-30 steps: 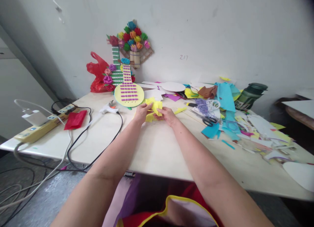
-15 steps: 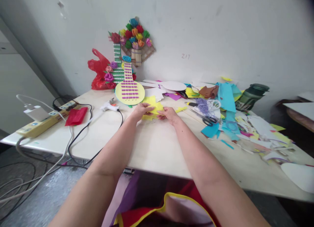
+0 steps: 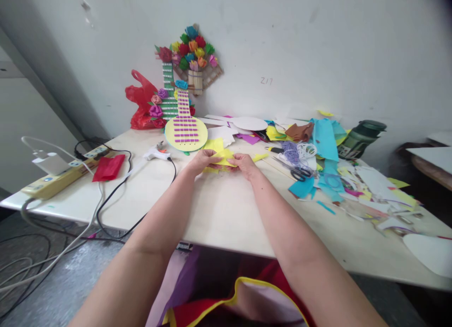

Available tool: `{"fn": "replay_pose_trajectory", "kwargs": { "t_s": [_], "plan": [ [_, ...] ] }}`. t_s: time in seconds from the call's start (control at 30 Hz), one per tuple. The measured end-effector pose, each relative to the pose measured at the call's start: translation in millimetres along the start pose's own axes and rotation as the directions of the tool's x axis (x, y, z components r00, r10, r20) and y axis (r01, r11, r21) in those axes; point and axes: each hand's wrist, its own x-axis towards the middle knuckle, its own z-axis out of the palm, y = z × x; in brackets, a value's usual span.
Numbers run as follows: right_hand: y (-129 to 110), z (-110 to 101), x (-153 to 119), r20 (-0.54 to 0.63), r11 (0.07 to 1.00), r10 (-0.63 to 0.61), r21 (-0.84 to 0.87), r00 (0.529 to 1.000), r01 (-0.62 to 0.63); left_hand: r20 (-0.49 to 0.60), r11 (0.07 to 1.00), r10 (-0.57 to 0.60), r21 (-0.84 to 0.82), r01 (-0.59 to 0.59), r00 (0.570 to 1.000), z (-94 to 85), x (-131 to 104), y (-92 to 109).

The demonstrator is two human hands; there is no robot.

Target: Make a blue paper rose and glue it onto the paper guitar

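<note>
A small yellow paper piece [image 3: 223, 157] is stretched between my two hands, just above the white table [image 3: 226, 209]. My left hand [image 3: 203, 161] pinches its left end with thumb and fingers. At its right end, my right hand [image 3: 243, 164] grips it the same way. More yellow paper [image 3: 214, 144] lies right behind the hands. Past it, to the left, a yellow lute-shaped craft [image 3: 186, 131] with purple bars leans upright. A yellow strip [image 3: 260, 157] lies just to the right of my right hand.
A white glue gun [image 3: 156, 154], a red packet [image 3: 108, 168] and a power strip [image 3: 60, 176] with cables are on the left. Scissors [image 3: 300, 172], blue paper [image 3: 325, 139], scraps and a green bottle [image 3: 363, 139] are on the right. Paper flowers [image 3: 192, 47] stand behind.
The yellow piece between my hands looks narrower and more folded than before. Both hands have stayed in nearly the same place, still holding it.
</note>
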Motion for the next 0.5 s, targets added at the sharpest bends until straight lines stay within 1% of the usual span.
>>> {"fn": "replay_pose_trajectory", "kwargs": {
  "t_s": [0.23, 0.4, 0.5],
  "plan": [
    [0.4, -0.8, 0.4, 0.003, 0.998, 0.003, 0.063, 1.0, -0.003, 0.011, 0.998, -0.049, -0.049, 0.049, 0.999, 3.1, -3.5, 3.1],
    [-0.6, -1.5, -0.5, 0.007, 0.993, -0.011, 0.117, 1.0, 0.01, 0.059, 0.994, -0.02, -0.105, 0.027, 0.998, 2.5, -3.9, 3.8],
    [-2.7, -0.9, -2.2, -0.006, 0.99, -0.002, 0.138, 1.0, 0.002, 0.064, 0.99, -0.035, -0.135, 0.044, 0.997, 1.0, -3.6, 3.3]
  ]
}}
